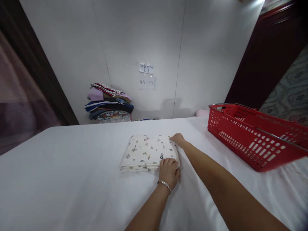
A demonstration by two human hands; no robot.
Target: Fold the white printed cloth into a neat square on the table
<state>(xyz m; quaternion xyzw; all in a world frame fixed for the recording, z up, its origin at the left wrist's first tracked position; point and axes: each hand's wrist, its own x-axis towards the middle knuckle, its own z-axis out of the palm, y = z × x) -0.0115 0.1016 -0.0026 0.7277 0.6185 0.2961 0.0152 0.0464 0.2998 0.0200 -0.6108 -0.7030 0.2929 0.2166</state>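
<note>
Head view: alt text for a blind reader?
Left hand and right hand touch the near and far right corners of a folded white patterned cloth on a white surface; a red plastic basket stands right, a multicoloured fabric stack back left.

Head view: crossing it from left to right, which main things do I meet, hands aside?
Pinkish drape → stack of folded fabrics → folded patterned cloth → red basket.
</note>
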